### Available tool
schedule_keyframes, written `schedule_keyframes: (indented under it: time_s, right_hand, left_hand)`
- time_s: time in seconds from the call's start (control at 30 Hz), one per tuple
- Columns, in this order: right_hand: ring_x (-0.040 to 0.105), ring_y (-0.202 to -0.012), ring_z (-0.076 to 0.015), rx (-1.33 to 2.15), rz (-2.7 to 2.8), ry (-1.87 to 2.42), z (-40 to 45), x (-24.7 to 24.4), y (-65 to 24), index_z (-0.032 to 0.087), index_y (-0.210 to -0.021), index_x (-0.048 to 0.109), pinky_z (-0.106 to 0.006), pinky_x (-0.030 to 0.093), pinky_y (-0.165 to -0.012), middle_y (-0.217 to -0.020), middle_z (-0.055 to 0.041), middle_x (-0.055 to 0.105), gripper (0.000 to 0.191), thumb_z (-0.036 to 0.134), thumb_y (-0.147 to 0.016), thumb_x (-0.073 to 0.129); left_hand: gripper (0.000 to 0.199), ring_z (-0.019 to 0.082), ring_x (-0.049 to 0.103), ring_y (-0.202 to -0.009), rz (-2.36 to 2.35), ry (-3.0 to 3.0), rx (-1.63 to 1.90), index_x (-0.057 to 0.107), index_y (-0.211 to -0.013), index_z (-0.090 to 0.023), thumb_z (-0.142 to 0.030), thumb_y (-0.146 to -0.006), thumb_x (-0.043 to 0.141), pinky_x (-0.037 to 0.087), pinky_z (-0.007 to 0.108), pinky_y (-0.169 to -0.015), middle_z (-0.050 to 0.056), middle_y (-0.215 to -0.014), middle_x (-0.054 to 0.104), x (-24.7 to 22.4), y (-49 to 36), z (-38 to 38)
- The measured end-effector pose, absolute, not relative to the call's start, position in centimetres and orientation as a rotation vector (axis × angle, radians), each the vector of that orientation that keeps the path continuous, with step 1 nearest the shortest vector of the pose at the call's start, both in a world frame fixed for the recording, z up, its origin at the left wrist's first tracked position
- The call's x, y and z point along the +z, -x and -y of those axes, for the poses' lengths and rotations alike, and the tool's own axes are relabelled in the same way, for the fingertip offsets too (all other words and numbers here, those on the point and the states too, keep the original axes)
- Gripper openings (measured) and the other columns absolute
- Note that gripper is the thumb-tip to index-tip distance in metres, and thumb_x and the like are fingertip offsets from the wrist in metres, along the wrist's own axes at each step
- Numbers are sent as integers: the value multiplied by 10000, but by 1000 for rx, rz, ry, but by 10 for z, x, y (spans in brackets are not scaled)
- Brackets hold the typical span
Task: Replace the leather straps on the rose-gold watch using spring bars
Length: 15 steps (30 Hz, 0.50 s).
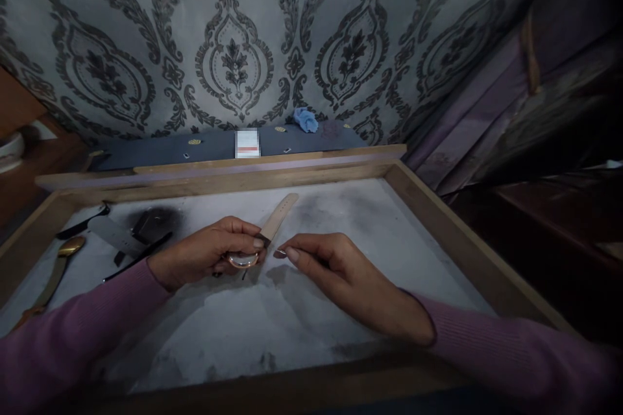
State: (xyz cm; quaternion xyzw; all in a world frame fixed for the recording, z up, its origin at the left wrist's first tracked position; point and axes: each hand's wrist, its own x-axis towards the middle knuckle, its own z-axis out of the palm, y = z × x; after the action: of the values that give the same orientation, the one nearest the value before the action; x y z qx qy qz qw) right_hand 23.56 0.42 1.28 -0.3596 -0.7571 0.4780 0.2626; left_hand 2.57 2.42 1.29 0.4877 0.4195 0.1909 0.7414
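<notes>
My left hand (pixel 214 246) is closed round a wristwatch (pixel 243 260) with a rose-gold rim. A pale strap (pixel 281 213) runs up and to the right from the watch, past my fingers. Just to the right, my right hand (pixel 331 266) pinches a small, shiny metal piece (pixel 281 253) between thumb and forefinger. The piece is too small to name for certain. Its tip is close to the strap's base; I cannot tell whether they touch. Both hands are above the white surface (pixel 233 331) of a wooden-rimmed tray.
On the left lie a gold watch with an olive strap (pixel 61 272), a grey strap (pixel 111 237) and a black strap (pixel 82 227). The tray's wooden rim (pixel 438 214) surrounds the work surface. Behind it are a small white box (pixel 248 143) and a blue crumpled cloth (pixel 305 120).
</notes>
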Motion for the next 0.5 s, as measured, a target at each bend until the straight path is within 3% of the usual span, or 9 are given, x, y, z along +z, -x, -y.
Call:
schedule_keyframes:
  time_s: [0.3,0.4,0.5]
  right_hand:
    - [424,-542,-106,1233,2079,976,-5,14,-236,144,-763,602,-225,364,-513,-597,18,480,363,380,-958,406]
    - [397,-521,-99,1096,2103,986,-4,17,-238,159,-793,549,-224,348,-507,-587,37,426,292,310,-973,376]
    - [455,-579,-110,820,2148,930,-4,18,-238,178,-842,488,-229,377,-553,-669,16,481,174,213,-968,374]
  left_hand:
    - [176,27,180,-375,-913,-1093,396,579,-667,-120,-293,-689,599,95,200,-360,-83,-481,360,16,-26,-24]
    - [197,35,201,-384,-977,-1121,373,581,-673,-129,-324,-698,599,102,202,-365,-79,-500,368,15,-24,-24]
    - [201,48,247,-413,-1027,-1196,307,598,-689,-134,-330,-731,595,125,206,-382,-60,-539,420,16,-24,-23]
